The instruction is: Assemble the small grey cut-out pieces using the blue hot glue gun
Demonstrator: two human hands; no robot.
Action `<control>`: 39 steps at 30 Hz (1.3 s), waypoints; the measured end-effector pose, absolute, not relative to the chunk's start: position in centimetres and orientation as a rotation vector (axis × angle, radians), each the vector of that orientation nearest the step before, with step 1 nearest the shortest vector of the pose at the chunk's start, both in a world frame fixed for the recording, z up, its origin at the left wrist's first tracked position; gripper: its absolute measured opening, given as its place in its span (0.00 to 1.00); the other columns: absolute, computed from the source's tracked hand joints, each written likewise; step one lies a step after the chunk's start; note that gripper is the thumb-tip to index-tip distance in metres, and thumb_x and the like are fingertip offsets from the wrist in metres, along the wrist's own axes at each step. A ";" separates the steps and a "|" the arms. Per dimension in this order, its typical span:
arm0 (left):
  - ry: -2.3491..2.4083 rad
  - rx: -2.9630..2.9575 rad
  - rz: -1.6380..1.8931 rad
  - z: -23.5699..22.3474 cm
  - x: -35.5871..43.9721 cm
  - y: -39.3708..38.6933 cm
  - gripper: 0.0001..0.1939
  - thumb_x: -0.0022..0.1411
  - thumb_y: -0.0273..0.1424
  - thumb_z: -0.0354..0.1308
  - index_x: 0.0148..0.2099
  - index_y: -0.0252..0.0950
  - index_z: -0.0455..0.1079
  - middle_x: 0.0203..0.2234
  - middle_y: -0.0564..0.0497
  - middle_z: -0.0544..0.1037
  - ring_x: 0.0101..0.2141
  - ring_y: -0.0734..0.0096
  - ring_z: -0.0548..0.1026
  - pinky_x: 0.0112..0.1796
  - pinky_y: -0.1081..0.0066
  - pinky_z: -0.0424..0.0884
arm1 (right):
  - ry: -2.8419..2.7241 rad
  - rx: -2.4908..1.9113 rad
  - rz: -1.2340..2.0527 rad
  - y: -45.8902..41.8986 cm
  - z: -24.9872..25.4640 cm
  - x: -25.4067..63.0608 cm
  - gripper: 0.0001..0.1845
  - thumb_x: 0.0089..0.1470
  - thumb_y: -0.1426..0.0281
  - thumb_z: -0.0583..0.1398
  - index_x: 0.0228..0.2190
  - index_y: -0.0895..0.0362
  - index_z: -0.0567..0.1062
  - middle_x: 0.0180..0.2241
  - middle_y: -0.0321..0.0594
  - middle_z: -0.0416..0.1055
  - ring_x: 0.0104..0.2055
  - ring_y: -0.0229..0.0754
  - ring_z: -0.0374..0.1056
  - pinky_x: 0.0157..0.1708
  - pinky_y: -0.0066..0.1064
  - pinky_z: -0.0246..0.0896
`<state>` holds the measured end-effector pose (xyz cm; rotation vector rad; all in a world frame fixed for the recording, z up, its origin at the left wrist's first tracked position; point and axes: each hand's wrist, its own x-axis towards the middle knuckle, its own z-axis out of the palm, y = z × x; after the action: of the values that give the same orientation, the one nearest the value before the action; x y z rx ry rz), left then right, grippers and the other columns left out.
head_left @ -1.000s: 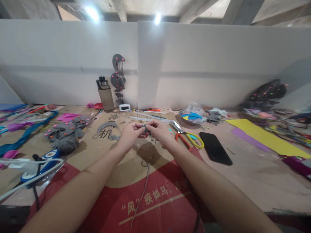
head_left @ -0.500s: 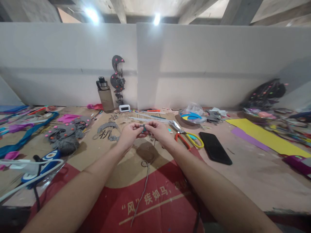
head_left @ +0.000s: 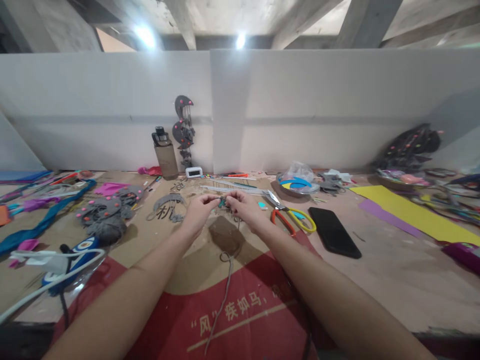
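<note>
Closely pinched, the fingertips of the left hand (head_left: 198,211) and right hand (head_left: 243,206) held a small grey-green piece (head_left: 222,202) between them, above the cardboard (head_left: 148,247). It looked unfinished, being in hand and not set down; what remained could not be told. Both forearms reached in from the near side, converging at the fingers. A loose grey cord (head_left: 227,287) trailed nearer, scissors (head_left: 279,204) lay right, and a grey yarn ball (head_left: 109,230) left.
</note>
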<state>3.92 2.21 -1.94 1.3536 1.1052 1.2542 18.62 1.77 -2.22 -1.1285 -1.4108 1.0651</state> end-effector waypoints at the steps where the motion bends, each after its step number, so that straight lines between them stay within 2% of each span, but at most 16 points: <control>1: 1.090 1.327 1.271 -2.0 3.8 2.4 0.11 0.47 0.34 0.63 0.32 0.32 0.74 0.19 0.55 0.71 0.17 0.83 0.61 0.18 0.79 0.56 | -1.403 -1.117 1.079 1.7 -2.1 18.6 0.10 0.46 0.63 0.55 0.31 0.56 0.68 0.22 0.30 0.63 0.19 0.31 0.53 0.18 0.24 0.47; 3: 1.034 1.259 1.273 -2.1 3.7 2.6 0.11 0.47 0.33 0.63 0.33 0.32 0.73 0.16 0.57 0.68 0.16 0.83 0.60 0.17 0.79 0.54 | -1.389 -1.114 1.072 1.5 -2.1 18.6 0.11 0.46 0.64 0.55 0.32 0.56 0.69 0.22 0.30 0.63 0.19 0.31 0.53 0.18 0.24 0.48; 9: 0.980 1.141 1.247 -2.1 4.4 2.0 0.11 0.46 0.29 0.64 0.33 0.30 0.69 0.24 0.51 0.74 0.24 0.76 0.73 0.25 0.76 0.69 | -1.385 -1.131 0.974 1.3 -2.7 18.5 0.11 0.47 0.62 0.55 0.30 0.56 0.69 0.20 0.30 0.64 0.19 0.32 0.54 0.21 0.25 0.51; 16: 0.911 1.121 1.198 -1.5 4.8 1.3 0.12 0.45 0.27 0.65 0.33 0.31 0.67 0.24 0.51 0.75 0.26 0.73 0.76 0.28 0.73 0.73 | -1.408 -1.170 0.866 1.3 -2.8 18.7 0.08 0.46 0.65 0.55 0.26 0.57 0.70 0.21 0.31 0.65 0.21 0.33 0.57 0.24 0.26 0.52; 24: 1.002 1.263 1.133 -1.4 4.8 0.9 0.16 0.46 0.38 0.64 0.33 0.31 0.70 0.26 0.48 0.76 0.25 0.72 0.75 0.24 0.74 0.70 | -1.492 -1.156 0.790 0.9 -2.5 18.5 0.06 0.46 0.69 0.54 0.25 0.57 0.69 0.22 0.32 0.65 0.25 0.34 0.60 0.27 0.27 0.54; 26: 1.051 1.302 1.147 -1.5 4.6 1.1 0.16 0.46 0.39 0.64 0.33 0.32 0.70 0.24 0.50 0.74 0.22 0.75 0.72 0.19 0.78 0.64 | -1.507 -1.151 0.784 0.7 -2.4 18.4 0.06 0.47 0.68 0.54 0.25 0.57 0.69 0.23 0.32 0.65 0.26 0.35 0.60 0.28 0.27 0.54; 29: 1.115 1.325 1.180 -1.6 4.4 1.4 0.15 0.46 0.39 0.64 0.30 0.33 0.70 0.16 0.57 0.67 0.16 0.82 0.63 0.16 0.80 0.52 | -1.515 -1.138 0.783 0.7 -2.5 18.3 0.06 0.47 0.68 0.55 0.26 0.57 0.69 0.25 0.33 0.66 0.28 0.35 0.61 0.30 0.27 0.55; 32: 1.116 1.304 1.197 -1.7 4.3 1.7 0.14 0.45 0.39 0.63 0.28 0.33 0.69 0.12 0.60 0.61 0.13 0.84 0.55 0.16 0.79 0.47 | -1.527 -1.132 0.782 0.9 -2.9 18.0 0.07 0.47 0.67 0.55 0.28 0.57 0.69 0.26 0.34 0.67 0.29 0.35 0.61 0.30 0.28 0.55; 35: 1.076 1.283 1.213 -1.9 4.5 1.7 0.15 0.43 0.39 0.64 0.27 0.33 0.68 0.12 0.59 0.62 0.14 0.84 0.56 0.16 0.79 0.48 | -1.533 -1.121 0.757 1.0 -3.3 17.8 0.07 0.47 0.66 0.55 0.26 0.57 0.68 0.25 0.33 0.65 0.28 0.35 0.60 0.30 0.27 0.54; 39: 1.036 1.270 1.228 -2.0 5.0 1.3 0.17 0.42 0.40 0.65 0.28 0.32 0.69 0.15 0.56 0.67 0.16 0.81 0.62 0.18 0.78 0.56 | -1.453 -1.153 0.806 1.1 -3.2 18.1 0.06 0.44 0.67 0.55 0.22 0.56 0.66 0.21 0.31 0.62 0.25 0.34 0.57 0.26 0.26 0.52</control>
<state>4.95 1.34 -2.01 1.2702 1.0362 1.2279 18.08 1.15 -3.23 -1.1533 -1.4531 0.8061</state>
